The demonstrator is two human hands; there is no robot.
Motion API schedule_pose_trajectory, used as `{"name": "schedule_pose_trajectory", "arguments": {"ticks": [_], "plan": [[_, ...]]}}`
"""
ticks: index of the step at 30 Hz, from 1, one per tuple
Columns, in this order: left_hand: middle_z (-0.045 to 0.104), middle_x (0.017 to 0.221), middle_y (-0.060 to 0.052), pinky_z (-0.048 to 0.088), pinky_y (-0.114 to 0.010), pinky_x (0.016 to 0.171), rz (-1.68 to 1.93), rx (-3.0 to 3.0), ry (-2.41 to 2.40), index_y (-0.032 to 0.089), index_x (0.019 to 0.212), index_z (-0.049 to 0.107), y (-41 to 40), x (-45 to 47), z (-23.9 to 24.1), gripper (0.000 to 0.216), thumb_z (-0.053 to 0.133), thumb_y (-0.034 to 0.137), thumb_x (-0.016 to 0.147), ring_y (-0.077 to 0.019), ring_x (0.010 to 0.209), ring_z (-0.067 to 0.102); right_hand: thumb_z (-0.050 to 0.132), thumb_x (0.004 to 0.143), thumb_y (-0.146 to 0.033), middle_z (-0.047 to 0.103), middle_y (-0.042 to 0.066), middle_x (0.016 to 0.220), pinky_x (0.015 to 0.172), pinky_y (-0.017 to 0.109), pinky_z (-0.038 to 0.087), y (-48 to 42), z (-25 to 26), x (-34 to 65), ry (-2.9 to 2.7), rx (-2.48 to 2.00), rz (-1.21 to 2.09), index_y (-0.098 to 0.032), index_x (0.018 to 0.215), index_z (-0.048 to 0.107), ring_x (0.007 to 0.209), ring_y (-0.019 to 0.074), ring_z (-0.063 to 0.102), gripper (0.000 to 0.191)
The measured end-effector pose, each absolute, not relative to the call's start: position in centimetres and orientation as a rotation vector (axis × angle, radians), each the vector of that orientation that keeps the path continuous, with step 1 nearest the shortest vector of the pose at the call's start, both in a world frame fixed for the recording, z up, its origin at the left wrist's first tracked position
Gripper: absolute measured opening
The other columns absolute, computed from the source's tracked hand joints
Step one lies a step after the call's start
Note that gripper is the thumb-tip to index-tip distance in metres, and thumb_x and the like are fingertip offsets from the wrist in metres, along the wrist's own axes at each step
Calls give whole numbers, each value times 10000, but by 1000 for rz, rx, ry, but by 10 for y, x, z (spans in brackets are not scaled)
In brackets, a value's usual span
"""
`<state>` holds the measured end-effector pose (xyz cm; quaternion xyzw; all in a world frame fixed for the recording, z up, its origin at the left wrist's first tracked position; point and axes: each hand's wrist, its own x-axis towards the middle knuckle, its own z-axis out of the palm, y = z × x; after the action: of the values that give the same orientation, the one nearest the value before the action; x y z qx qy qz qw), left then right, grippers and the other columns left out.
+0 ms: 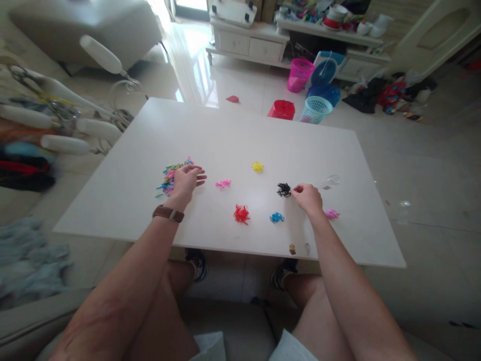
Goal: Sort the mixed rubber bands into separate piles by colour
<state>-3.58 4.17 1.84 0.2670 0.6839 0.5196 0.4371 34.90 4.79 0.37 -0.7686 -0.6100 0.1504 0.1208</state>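
A white table (240,140) carries small heaps of tiny elastic bands. My left hand (187,181), with a brown watch strap at the wrist, lies with fingers spread beside a mixed-colour heap (170,176) at the table's left. My right hand (307,196) is pinched shut at the edge of a black heap (284,189); what sits between the fingertips is too small to name. Other sorted heaps lie between the hands: light pink (223,184), yellow (257,166), red (241,214), blue (276,217). A magenta heap (331,214) lies just right of my right wrist.
A clear plastic piece (330,181) rests on the table right of my right hand. A folded drying rack (63,120) stands to the left. On the floor beyond the table sit a red tub (281,109), a teal basket (315,110) and a pink basket (299,74).
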Motion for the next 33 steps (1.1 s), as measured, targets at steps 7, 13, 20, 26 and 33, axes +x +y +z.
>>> {"name": "schedule_pose_trajectory", "arguments": {"ticks": [7, 13, 20, 26, 33], "plan": [[655, 775, -37, 506, -211, 576, 1510, 436, 1795, 156, 832, 572, 36, -83, 35, 133, 589, 112, 707, -121, 639, 654, 629, 767, -349, 756, 66, 854, 684, 311, 437, 48, 9, 337, -1819, -2194, 417, -241, 796, 736, 796, 227, 659, 154], [646, 696, -43, 510, -243, 593, 1257, 633, 2033, 134, 784, 647, 18, -120, 12, 182, 687, 148, 607, -149, 638, 634, 605, 777, -345, 757, 73, 865, 680, 305, 426, 48, 5, 325, -1862, -2121, 452, -231, 793, 743, 795, 228, 658, 180], [749, 853, -66, 502, -259, 670, 700, 1214, 2186, 142, 866, 761, 12, -123, -14, 289, 684, 147, 587, -196, 756, 666, 568, 790, -390, 748, 74, 832, 669, 308, 407, 52, 0, 322, -1882, -2111, 467, -230, 795, 739, 779, 233, 642, 234], [755, 885, -68, 484, -261, 645, 546, 1396, 2239, 167, 847, 745, 11, -120, -26, 224, 656, 127, 645, -200, 741, 675, 568, 788, -416, 738, 79, 809, 665, 310, 401, 56, -3, 321, -1887, -2089, 506, -220, 780, 731, 753, 226, 625, 255], [727, 760, -52, 467, -267, 662, 602, 1420, 2224, 177, 773, 707, 12, -123, -21, 103, 672, 190, 677, -197, 720, 668, 576, 787, -430, 732, 82, 782, 655, 310, 401, 55, -2, 319, -1884, -2046, 547, -206, 773, 735, 716, 216, 615, 275]]}}
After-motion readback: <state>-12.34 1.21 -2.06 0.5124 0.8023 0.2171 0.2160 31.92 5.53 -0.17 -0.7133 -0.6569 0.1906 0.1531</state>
